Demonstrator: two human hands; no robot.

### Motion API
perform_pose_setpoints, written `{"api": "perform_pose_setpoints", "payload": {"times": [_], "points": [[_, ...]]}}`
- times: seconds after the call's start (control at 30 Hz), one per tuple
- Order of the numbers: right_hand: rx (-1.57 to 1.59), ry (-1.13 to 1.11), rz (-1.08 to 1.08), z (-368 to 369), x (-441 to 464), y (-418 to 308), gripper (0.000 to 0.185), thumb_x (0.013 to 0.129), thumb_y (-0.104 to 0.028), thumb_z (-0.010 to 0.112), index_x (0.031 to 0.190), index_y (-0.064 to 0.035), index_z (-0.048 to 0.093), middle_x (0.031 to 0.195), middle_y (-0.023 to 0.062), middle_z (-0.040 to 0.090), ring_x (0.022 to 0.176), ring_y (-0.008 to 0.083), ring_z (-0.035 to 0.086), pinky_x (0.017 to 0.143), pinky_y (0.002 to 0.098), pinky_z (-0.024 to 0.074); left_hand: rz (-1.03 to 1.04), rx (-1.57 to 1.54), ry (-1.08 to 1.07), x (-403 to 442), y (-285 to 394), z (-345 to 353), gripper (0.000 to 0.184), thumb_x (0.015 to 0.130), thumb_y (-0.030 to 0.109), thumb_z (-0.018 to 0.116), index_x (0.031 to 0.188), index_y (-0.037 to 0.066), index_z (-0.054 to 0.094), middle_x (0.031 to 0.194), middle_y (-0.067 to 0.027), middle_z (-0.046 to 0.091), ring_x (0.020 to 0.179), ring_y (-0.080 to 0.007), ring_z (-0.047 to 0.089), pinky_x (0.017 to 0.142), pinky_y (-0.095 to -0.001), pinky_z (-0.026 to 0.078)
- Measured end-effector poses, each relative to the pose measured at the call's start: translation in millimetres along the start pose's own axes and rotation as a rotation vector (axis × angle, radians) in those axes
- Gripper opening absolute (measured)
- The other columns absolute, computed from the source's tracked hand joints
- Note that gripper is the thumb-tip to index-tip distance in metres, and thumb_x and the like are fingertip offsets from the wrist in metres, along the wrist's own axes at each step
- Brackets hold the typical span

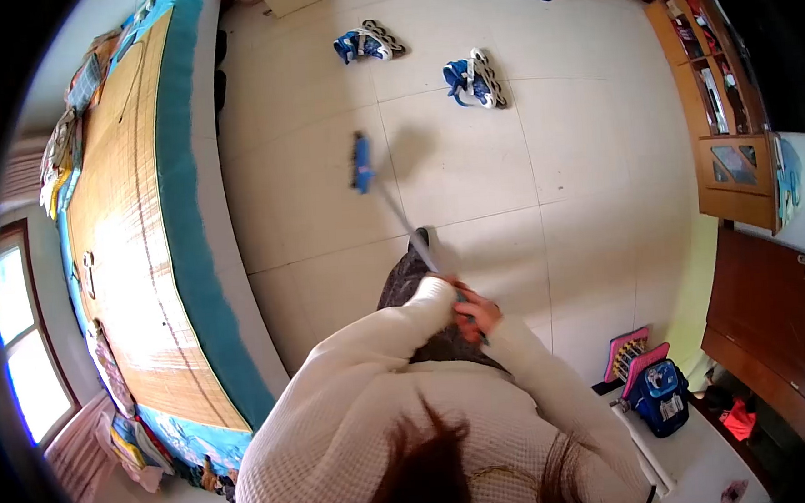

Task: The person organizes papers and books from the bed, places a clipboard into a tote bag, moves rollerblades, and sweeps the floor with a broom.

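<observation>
Long-handled floor tool [362, 164], angled out toward eleven o'clock, gripped by left hand [449, 280] and right hand [481, 317] high on its handle [403, 219], presumably for leverage; well apart from nearer skate [477, 79] at twelve o'clock.

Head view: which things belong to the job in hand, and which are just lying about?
Seem to belong:
- long pale handle, gripped by the right hand
- its blue head

Apparently just lying about:
- two inline skates
- blue bag
- cloths along the bed
</observation>
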State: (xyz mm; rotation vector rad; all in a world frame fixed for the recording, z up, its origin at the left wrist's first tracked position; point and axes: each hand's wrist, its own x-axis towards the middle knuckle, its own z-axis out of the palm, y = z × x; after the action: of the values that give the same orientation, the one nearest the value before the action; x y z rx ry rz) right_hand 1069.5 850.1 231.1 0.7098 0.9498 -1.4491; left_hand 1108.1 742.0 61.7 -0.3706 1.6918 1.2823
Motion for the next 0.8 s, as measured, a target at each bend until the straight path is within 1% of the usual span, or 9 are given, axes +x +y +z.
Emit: {"api": "perform_pose_setpoints", "payload": {"times": [0.03,0.1,0.13,0.27,0.37,0.4,0.53,0.63,0.8], "points": [[-0.063,-0.041,-0.018,15,30,-5,0.038,0.073,-0.013,0.044,0.110,-0.0191,0.035,0.052,0.0021,0.037,0.033,0.0079,0.029,0.028,0.0205,0.0214,0.298,0.582,0.289,-59,30,-42,0.048,0.046,0.031,0.067,0.084,0.005,0.052,0.081,-0.0064,0.055,0.067,-0.0190,0.054,0.059,-0.0282,0.045],[-0.108,0.051,-0.051,63,75,-23,0.023,0.071,-0.015,0.048,0.093,-0.0085,0.044,0.052,0.0041,0.041,0.030,0.0089,0.033,0.026,0.0217,0.0224,-0.277,-0.357,0.335,-32,-14,-95,0.045,0.047,0.030,0.066,0.082,0.005,0.053,0.079,-0.0067,0.055,0.066,-0.0193,0.054,0.059,-0.0285,0.045],[-0.168,0.033,-0.029,79,102,-27,0.015,0.071,-0.016,0.049,0.084,-0.0077,0.044,0.049,0.0037,0.040,0.030,0.0093,0.032,0.026,0.0224,0.0224,-0.372,-0.542,0.392,-25,-26,-116,0.044,0.048,0.029,0.065,0.082,0.005,0.053,0.079,-0.0069,0.055,0.065,-0.0195,0.054,0.059,-0.0286,0.044],[-0.216,0.185,0.033,94,136,-43,0.016,0.068,-0.015,0.051,0.058,-0.0037,0.044,0.043,0.0042,0.040,0.028,0.0118,0.033,0.026,0.0270,0.0225,-0.405,-0.584,0.363,12,-17,-120,0.038,0.051,0.027,0.062,0.080,0.004,0.053,0.077,-0.0076,0.056,0.064,-0.0201,0.054,0.058,-0.0292,0.044],[0.132,0.082,0.102,24,95,-41,0.011,0.074,-0.021,0.044,0.075,-0.0105,0.047,0.040,0.0015,0.033,0.026,0.0121,0.027,0.025,0.0261,0.0190,-0.336,-0.481,0.210,38,19,-66,0.034,0.053,0.026,0.060,0.078,0.003,0.054,0.075,-0.0082,0.056,0.062,-0.0205,0.054,0.057,-0.0297,0.044],[0.110,0.105,-0.037,8,65,-37,0.011,0.076,-0.021,0.044,0.082,-0.0130,0.043,0.040,0.0003,0.030,0.027,0.0118,0.024,0.025,0.0254,0.0183,-0.303,-0.452,0.151,42,35,-46,0.033,0.054,0.025,0.060,0.077,0.003,0.054,0.074,-0.0083,0.056,0.062,-0.0207,0.054,0.057,-0.0299,0.044],[0.401,0.460,0.054,-28,-10,-40,0.007,0.075,-0.017,0.043,0.076,-0.0132,0.038,0.052,0.0013,0.035,0.034,0.0095,0.026,0.029,0.0210,0.0200,-0.177,-0.397,-0.086,46,101,24,0.028,0.057,0.023,0.057,0.075,0.001,0.054,0.072,-0.0091,0.056,0.060,-0.0213,0.054,0.056,-0.0305,0.044],[0.581,0.485,0.024,-33,-25,-49,0.006,0.075,-0.016,0.042,0.074,-0.0133,0.037,0.051,0.0001,0.032,0.034,0.0095,0.025,0.030,0.0215,0.0206,-0.113,-0.399,-0.225,39,141,51,0.025,0.059,0.021,0.055,0.073,0.001,0.054,0.070,-0.0096,0.057,0.059,-0.0217,0.054,0.055,-0.0309,0.044],[0.406,0.234,0.038,-25,-58,-96,0.006,0.075,-0.018,0.042,0.077,-0.0158,0.036,0.050,-0.0015,0.030,0.035,0.0070,0.024,0.032,0.0200,0.0211,-0.107,-0.562,-0.281,37,178,44,0.021,0.063,0.019,0.052,0.070,-0.001,0.055,0.068,-0.0105,0.057,0.057,-0.0225,0.054,0.054,-0.0317,0.043]]}}
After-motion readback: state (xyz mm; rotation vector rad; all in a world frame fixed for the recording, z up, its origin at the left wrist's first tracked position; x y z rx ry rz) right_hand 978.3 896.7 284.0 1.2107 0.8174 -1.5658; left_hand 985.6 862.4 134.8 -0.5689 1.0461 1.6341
